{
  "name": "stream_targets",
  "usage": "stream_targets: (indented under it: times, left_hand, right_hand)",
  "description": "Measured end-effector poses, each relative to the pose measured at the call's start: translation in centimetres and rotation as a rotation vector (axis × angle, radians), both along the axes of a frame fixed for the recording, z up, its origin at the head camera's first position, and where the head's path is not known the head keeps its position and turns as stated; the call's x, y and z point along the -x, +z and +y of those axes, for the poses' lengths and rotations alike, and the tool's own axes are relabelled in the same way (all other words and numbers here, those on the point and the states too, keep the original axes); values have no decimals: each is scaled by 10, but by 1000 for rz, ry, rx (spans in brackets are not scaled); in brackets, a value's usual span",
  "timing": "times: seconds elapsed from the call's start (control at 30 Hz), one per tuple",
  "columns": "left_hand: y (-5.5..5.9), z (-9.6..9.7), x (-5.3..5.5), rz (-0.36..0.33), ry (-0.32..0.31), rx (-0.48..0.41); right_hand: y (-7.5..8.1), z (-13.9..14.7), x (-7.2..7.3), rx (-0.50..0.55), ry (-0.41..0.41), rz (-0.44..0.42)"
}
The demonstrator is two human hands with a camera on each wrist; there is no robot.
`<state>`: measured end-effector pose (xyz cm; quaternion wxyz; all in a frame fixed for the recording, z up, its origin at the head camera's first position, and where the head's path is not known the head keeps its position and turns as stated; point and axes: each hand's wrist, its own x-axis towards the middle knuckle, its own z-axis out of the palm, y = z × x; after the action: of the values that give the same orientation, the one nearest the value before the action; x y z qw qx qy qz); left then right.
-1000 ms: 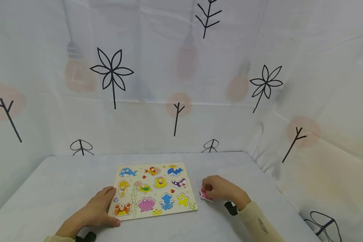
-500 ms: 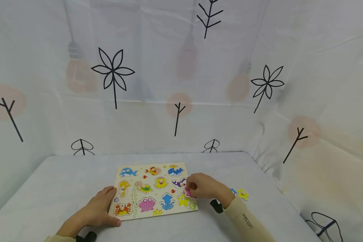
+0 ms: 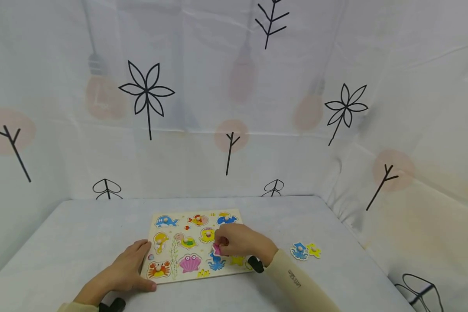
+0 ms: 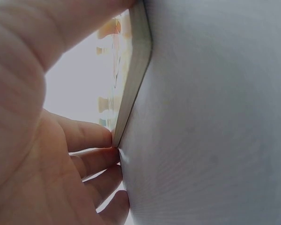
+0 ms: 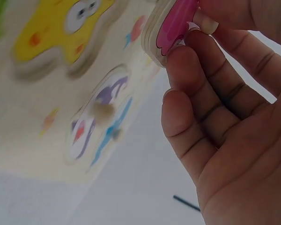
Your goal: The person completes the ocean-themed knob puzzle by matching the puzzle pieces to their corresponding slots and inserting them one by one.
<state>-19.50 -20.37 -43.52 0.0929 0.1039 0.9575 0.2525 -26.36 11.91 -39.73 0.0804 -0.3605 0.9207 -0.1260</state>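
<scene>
A pale wooden puzzle board [image 3: 184,276] with sea-animal pictures lies on the table. My left hand [image 3: 125,266] rests against its left edge, thumb at the near corner and fingertips along the side. In the left wrist view those fingers [image 4: 86,136] touch the board's edge [image 4: 133,77]. My right hand [image 3: 239,240] pinches a pink puzzle piece [image 5: 174,26] by its small knob, above the board near the blue squid picture [image 3: 217,262]. The fingers cover part of the pink piece. Below the hand, the yellow starfish picture [image 5: 51,33] appears in the right wrist view.
To the board's right lie a blue octopus-like piece [image 3: 299,251] and a yellow star-shaped piece [image 3: 313,250], side by side. The white-covered table [image 3: 82,229] stands before a printed white cloth backdrop [image 3: 195,164]. Several knobbed pieces, such as the crab [image 3: 159,269], sit on the board.
My right hand has carried the pink piece leftward from the table to above the board, uncovering the blue and yellow pieces at right. The left hand stays at the board's edge.
</scene>
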Motion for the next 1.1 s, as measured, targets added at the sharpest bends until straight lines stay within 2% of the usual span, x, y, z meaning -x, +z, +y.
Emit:
stream_targets:
  times: [0.43, 0.6, 0.8, 1.1]
  left_hand:
    - [0, 0, 0, -3, 3, -12]
    - [-1, -1, 1, -8, 9, -8]
    - [-1, -1, 1, 1, 4, -11]
    - [-1, -1, 0, 0, 3, -17]
  right_hand:
    - [-5, -43, -3, 8, 161, 59]
    - [-5, -55, -7, -5, 197, 64]
    - [-5, -67, -10, -16, 213, 70]
    - [-15, -78, -12, -59, 203, 53]
